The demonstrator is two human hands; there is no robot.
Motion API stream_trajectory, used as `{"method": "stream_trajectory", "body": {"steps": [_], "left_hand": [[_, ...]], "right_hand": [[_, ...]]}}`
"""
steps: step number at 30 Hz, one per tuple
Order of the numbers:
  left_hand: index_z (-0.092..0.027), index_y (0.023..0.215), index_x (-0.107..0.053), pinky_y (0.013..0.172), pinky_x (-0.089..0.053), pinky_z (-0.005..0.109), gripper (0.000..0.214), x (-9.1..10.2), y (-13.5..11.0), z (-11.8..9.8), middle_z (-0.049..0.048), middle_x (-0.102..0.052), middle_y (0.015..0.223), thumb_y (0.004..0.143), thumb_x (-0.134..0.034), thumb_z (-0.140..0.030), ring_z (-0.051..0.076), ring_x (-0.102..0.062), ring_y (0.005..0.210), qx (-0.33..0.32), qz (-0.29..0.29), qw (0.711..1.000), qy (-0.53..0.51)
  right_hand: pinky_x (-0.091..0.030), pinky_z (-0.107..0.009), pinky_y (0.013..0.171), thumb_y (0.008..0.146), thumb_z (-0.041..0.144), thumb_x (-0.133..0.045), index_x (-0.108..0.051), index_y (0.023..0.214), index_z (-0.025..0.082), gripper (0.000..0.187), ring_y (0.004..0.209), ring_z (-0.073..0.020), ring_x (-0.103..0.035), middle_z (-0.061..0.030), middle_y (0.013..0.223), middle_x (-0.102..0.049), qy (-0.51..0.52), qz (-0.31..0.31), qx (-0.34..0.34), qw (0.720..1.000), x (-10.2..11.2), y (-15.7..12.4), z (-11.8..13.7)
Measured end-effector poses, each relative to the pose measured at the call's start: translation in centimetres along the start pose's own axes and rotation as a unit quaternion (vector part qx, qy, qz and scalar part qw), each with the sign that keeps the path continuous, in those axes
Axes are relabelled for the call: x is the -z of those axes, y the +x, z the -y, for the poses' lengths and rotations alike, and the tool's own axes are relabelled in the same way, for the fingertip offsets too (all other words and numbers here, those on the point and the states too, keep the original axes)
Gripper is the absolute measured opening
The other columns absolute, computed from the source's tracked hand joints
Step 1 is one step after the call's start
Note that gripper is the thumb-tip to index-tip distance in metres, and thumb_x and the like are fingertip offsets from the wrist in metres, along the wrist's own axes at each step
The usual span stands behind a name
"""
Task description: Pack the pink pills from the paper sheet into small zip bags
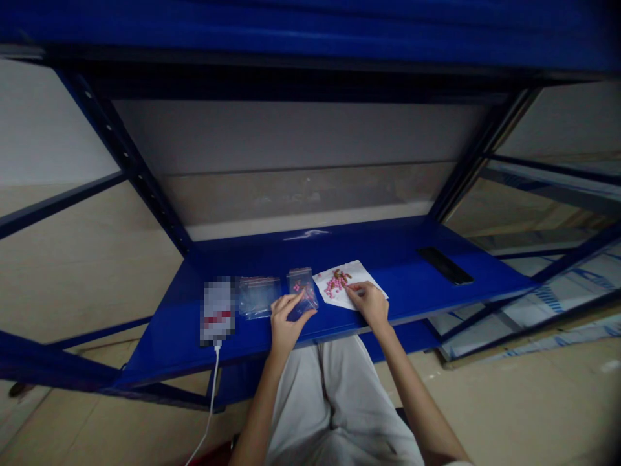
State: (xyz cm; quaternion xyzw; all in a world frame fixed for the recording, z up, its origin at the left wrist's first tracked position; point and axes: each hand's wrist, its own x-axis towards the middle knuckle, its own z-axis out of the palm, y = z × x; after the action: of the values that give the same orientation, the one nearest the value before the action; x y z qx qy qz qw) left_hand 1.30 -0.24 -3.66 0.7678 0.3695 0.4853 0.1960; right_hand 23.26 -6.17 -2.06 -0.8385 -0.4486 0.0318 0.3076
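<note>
A small clear zip bag [295,283] with several pink pills inside lies on the blue shelf. My left hand [286,318] grips its near end, with thumb and fingers on either side of the plastic. To the right, a sheet of white paper [359,270] bears a loose pile of pink pills [332,285] and some brown capsules [345,276]. At the pile's right edge, my right hand [370,303] has its thumb and fingertips pinched together. Whatever is between those fingertips is too small to make out.
Empty clear zip bags [259,298] lie left of my left hand. Farther left is a blurred-out device [217,309] with a white cable [212,388] hanging over the shelf edge [160,372]. A black phone [445,265] lies at right. Another blue shelf [310,32] spans overhead.
</note>
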Motion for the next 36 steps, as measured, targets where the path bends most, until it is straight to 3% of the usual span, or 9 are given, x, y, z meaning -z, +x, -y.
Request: {"method": "stream_trajectory", "body": {"steps": [5, 11, 15, 19, 25, 28, 31, 33, 36], "left_hand": [[-0.025, 0.105, -0.063, 0.081, -0.041, 0.035, 0.045, -0.2, 0.0, 0.2, 0.0031, -0.065, 0.091, 0.064, -0.070, -0.043, 0.020, -0.060, 0.087, -0.019, -0.012, 1.000, 0.014], [-0.024, 0.105, -0.062, 0.083, -0.039, 0.036, 0.047, 0.1, 0.0, -0.4, 0.0031, -0.066, 0.093, 0.061, -0.073, -0.040, 0.020, -0.059, 0.089, -0.034, 0.030, 0.999, 0.021], [-0.025, 0.105, -0.062, 0.083, -0.039, 0.036, 0.048, 0.2, 0.1, -0.6, 0.0031, -0.066, 0.095, 0.060, -0.073, -0.040, 0.020, -0.058, 0.091, -0.045, 0.064, 0.997, 0.017], [-0.027, 0.104, -0.063, 0.082, -0.038, 0.036, 0.047, 0.1, 0.1, -0.6, 0.0029, -0.066, 0.096, 0.060, -0.073, -0.040, 0.020, -0.058, 0.092, -0.067, 0.091, 0.994, 0.013], [-0.026, 0.103, -0.063, 0.083, -0.038, 0.036, 0.047, 0.0, 0.1, -0.5, 0.0032, -0.067, 0.094, 0.059, -0.074, -0.039, 0.020, -0.059, 0.091, -0.067, 0.076, 0.995, 0.014], [-0.025, 0.102, -0.063, 0.082, -0.039, 0.035, 0.045, -0.1, 0.1, -0.3, 0.0030, -0.066, 0.092, 0.061, -0.073, -0.040, 0.020, -0.059, 0.089, -0.054, 0.043, 0.998, 0.009], [-0.026, 0.102, -0.063, 0.082, -0.040, 0.035, 0.044, -0.1, 0.1, -0.1, 0.0029, -0.066, 0.092, 0.062, -0.071, -0.041, 0.020, -0.060, 0.088, -0.038, 0.016, 0.999, -0.004], [-0.026, 0.103, -0.063, 0.082, -0.041, 0.035, 0.044, -0.1, 0.1, 0.0, 0.0029, -0.066, 0.092, 0.063, -0.071, -0.041, 0.020, -0.060, 0.088, -0.029, 0.008, 0.999, -0.012], [-0.026, 0.103, -0.063, 0.081, -0.041, 0.035, 0.044, 0.0, 0.1, 0.0, 0.0030, -0.066, 0.092, 0.063, -0.071, -0.041, 0.020, -0.060, 0.087, -0.026, 0.004, 1.000, -0.016]], "right_hand": [[-0.043, -0.025, 0.054, 0.072, 0.047, -0.059, -0.069, 0.077, 0.021, 0.029, 0.057, -0.0145, -0.058, -0.0041, 0.082, -0.068, 0.112, -0.014, 0.043, 0.993, 0.7, -0.3, 1.2], [-0.047, -0.024, 0.054, 0.074, 0.041, -0.062, -0.069, 0.077, 0.018, 0.025, 0.067, -0.0149, -0.058, -0.0077, 0.087, -0.064, 0.317, 0.098, 0.188, 0.924, 0.9, -1.7, 4.3], [-0.046, -0.024, 0.053, 0.074, 0.036, -0.063, -0.071, 0.080, 0.021, 0.018, 0.054, -0.0088, -0.051, -0.0061, 0.092, -0.061, 0.280, 0.125, 0.206, 0.929, 0.2, -2.5, 5.3], [-0.046, -0.024, 0.057, 0.076, 0.033, -0.063, -0.072, 0.081, 0.024, 0.014, 0.058, -0.0095, -0.055, -0.0042, 0.096, -0.061, 0.213, 0.142, 0.216, 0.942, -0.6, -3.1, 5.7], [-0.048, -0.026, 0.066, 0.082, 0.032, -0.054, -0.071, 0.080, 0.021, 0.020, 0.082, -0.0163, -0.060, -0.0070, 0.097, -0.063, 0.287, 0.177, 0.243, 0.909, -0.7, -2.7, 5.5], [-0.048, -0.025, 0.059, 0.080, 0.033, -0.055, -0.070, 0.083, 0.020, 0.021, 0.080, -0.0175, -0.061, -0.0076, 0.094, -0.065, 0.278, 0.099, 0.188, 0.937, -0.2, -1.6, 3.9], [-0.045, -0.024, 0.054, 0.078, 0.032, -0.057, -0.070, 0.087, 0.022, 0.019, 0.066, -0.0143, -0.060, -0.0052, 0.095, -0.064, 0.139, 0.011, 0.118, 0.983, 0.2, -0.5, 1.7], [-0.042, -0.023, 0.050, 0.078, 0.032, -0.056, -0.069, 0.090, 0.025, 0.019, 0.058, -0.0109, -0.058, -0.0033, 0.098, -0.062, 0.057, -0.010, 0.089, 0.994, 0.1, -0.1, 0.6], [-0.039, -0.021, 0.048, 0.078, 0.034, -0.055, -0.070, 0.089, 0.026, 0.020, 0.056, -0.0090, -0.058, -0.0018, 0.099, -0.061, 0.014, -0.016, 0.082, 0.996, -0.4, 0.2, -0.2]]}}
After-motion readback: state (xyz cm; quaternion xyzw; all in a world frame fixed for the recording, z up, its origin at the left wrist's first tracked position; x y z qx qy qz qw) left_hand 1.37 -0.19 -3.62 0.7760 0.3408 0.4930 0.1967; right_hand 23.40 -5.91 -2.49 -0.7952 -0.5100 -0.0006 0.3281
